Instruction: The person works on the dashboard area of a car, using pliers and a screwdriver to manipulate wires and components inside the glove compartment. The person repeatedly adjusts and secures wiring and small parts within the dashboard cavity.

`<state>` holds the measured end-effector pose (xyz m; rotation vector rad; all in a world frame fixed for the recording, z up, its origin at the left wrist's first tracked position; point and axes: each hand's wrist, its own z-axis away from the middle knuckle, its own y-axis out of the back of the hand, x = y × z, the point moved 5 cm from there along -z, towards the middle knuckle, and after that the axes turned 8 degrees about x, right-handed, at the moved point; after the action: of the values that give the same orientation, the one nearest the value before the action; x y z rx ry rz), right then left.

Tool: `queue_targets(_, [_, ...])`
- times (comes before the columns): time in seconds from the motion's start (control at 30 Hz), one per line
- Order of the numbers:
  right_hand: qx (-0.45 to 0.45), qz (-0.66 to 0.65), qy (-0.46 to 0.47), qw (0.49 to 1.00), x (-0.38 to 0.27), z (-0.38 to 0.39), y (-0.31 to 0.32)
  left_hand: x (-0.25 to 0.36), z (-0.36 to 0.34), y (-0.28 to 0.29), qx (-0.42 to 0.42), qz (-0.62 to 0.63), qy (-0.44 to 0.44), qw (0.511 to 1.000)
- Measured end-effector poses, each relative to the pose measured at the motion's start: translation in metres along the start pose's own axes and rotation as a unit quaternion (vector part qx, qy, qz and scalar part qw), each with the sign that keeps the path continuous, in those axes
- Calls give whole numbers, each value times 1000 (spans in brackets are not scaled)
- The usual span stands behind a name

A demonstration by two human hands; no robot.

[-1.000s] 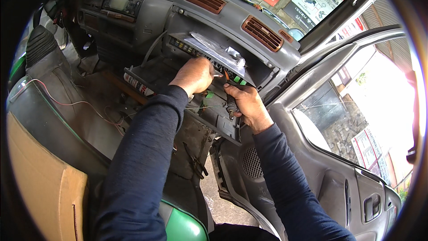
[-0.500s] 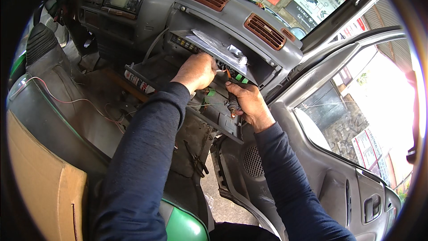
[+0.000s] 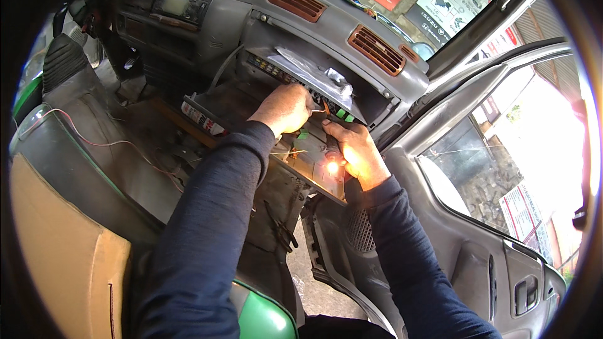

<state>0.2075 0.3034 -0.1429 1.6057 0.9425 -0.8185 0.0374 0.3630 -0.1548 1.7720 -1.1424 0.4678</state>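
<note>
My right hand (image 3: 359, 150) is wrapped round a dark bulb holder whose small test bulb (image 3: 332, 167) glows bright orange below the fingers. My left hand (image 3: 286, 108) is closed in a pinch on a thin wire (image 3: 318, 110) at the dashboard opening, a short way left of my right hand. Its fingertips are partly hidden. Between and behind the hands are green connectors (image 3: 342, 114) and loose wiring. A fuse panel (image 3: 267, 64) shows above my left hand, beneath the open glove compartment (image 3: 374, 103), which holds a crumpled clear plastic bag (image 3: 314, 74).
A lowered dashboard panel (image 3: 317, 174) lies under the hands, with a white-and-red can or tube (image 3: 200, 117) at its left. Pliers (image 3: 280, 226) rest below on the dark seat area. A cardboard sheet (image 3: 56, 245) covers the left seat. The vehicle door (image 3: 440, 226) stands open at right.
The bulb in my right hand was unlit and is now glowing. Both hands have stayed close to the same spot, shifting slightly with the view.
</note>
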Motion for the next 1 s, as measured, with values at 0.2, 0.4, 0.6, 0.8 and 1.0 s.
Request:
queue_targets(0.2, [34, -92, -99, 990, 4, 2, -1, -2, -3, 6, 25, -30, -9, 999])
queue_targets(0.4, [18, -105, -151, 983, -18, 23, 11, -18, -15, 68, -26, -152, 22, 988])
queue_targets(0.6, [-134, 28, 59, 989, -50, 110, 25, -53, -5, 133, 87, -166, 149, 971])
queue_targets(0.8, [-342, 31, 17, 939, 63, 150, -28, -62, 2, 134, 220, -185, 156, 945])
queue_targets(1.0, [-229, 352, 136, 897, 207, 123, -104, -59, 3, 134, 204, -190, 125, 952])
